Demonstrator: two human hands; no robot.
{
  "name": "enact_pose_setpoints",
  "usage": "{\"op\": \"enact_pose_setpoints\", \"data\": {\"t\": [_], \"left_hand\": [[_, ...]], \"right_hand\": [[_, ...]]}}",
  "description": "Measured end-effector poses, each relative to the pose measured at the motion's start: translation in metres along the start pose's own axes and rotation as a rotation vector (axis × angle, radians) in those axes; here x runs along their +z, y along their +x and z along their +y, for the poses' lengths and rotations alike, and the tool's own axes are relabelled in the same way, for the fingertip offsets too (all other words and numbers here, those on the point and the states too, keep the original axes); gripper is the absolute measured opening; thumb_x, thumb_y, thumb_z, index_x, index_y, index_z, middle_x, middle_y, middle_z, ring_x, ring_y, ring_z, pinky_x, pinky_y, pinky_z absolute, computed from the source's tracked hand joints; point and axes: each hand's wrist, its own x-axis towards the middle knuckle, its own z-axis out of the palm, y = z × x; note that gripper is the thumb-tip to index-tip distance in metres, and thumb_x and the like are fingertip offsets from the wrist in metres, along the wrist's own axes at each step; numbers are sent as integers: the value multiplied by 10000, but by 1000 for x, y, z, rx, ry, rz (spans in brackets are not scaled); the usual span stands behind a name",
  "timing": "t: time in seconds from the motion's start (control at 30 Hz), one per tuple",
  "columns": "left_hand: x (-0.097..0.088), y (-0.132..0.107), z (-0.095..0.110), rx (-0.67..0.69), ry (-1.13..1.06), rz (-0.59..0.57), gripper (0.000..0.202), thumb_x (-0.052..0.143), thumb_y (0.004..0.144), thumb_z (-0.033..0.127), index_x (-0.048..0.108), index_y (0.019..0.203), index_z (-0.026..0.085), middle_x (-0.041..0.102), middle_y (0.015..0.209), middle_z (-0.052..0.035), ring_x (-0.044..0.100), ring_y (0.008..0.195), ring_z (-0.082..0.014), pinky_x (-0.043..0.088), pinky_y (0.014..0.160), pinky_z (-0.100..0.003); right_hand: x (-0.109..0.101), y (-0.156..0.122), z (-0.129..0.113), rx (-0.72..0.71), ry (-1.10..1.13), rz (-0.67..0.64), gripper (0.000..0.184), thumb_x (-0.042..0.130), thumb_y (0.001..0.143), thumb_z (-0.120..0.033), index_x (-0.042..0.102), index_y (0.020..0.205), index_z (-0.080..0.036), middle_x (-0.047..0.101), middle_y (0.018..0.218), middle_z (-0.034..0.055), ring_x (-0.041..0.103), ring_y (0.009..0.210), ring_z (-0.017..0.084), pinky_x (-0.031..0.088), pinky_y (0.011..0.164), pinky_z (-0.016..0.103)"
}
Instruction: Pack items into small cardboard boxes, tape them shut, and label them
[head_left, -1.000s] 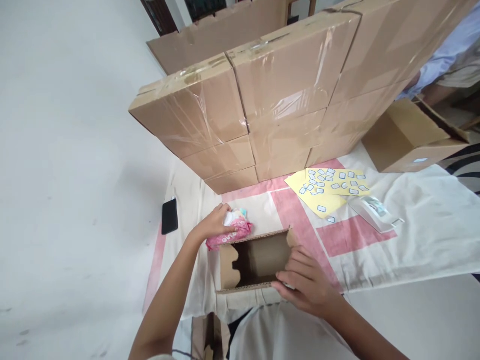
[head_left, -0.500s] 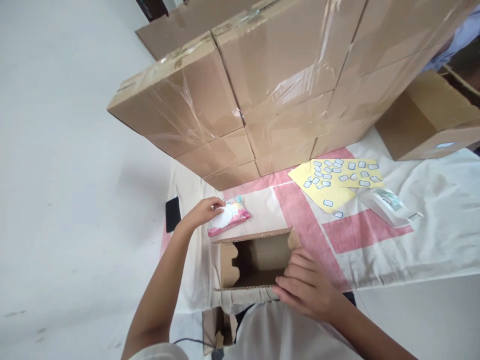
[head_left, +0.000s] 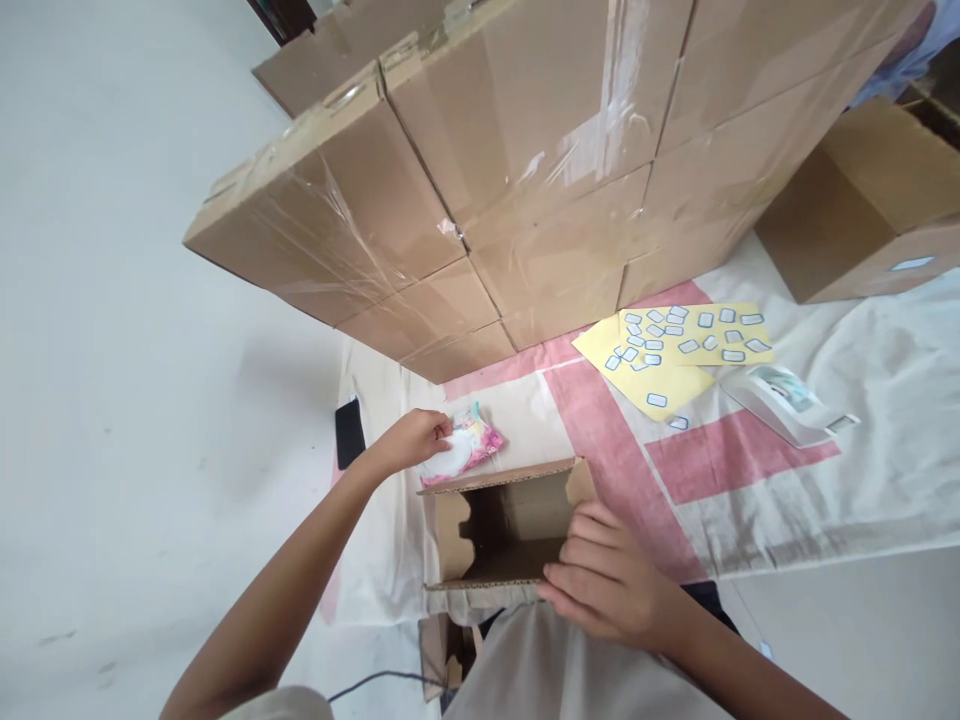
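Matt cardboard, shiny tape

The box [head_left: 452,540] is matt cardboard, rough along its corrugated edges. Just beyond it, the pack [head_left: 486,441] looks glossy plastic; farther off, shiny clear tape [head_left: 611,100] crosses matt cartons [head_left: 442,300]. Under the box, creased cloth [head_left: 855,365]; beyond and to its right, paper sheets [head_left: 630,382].

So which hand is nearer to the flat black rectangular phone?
Left. The left hand is a little right of the phone, at the pink-and-white plastic packet; the right hand is farther away, at the open brown cardboard box.
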Motion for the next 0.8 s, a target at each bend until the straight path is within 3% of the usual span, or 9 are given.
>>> {"op": "enact_pose_setpoints", "data": {"t": [0.13,0.23,0.43,0.67,0.8], "left_hand": [[9,-10,4,8,38,45,213,653,814,454,649,789,243,722,828,-29,681,798,-232,495,719,-342],[20,-18,0,-16,91,151,177,605,869,400,671,920,244,735,985,-60,681,922,-257,510,779,-370],[41,-21,-18,-27,217,370,365,535,962,413,667,1241,217,663,1275,-138,575,1195,-342,470,1018,-504],[72,-28,-29,-5,301,384,522,451,1024,446,524,1492,226,505,1596,-86,420,1472,-327,383,1172,-496],[84,-26,-32,-79,336,385,557,403,1035,419,443,1557,230,441,1638,-75,275,1570,-351,334,1203,-582]], "right_hand": [[0,0,-1,-8,9,11,26,663,955,-157,655,935,-171,633,693,-12,463,673,139,387,733,358],[-1,0,-1,-8,12,15,33,664,953,-147,657,925,-162,630,687,-9,465,672,141,380,721,358],[0,1,-2,-8,16,18,36,669,945,-144,659,913,-156,627,687,-11,464,676,139,374,713,354],[1,0,-3,8,-3,0,40,661,954,-149,659,916,-163,625,698,-14,476,673,138,380,728,354],[3,-1,-2,9,18,-9,38,675,939,-135,655,913,-153,632,697,-10,462,672,138,367,734,355]]}}
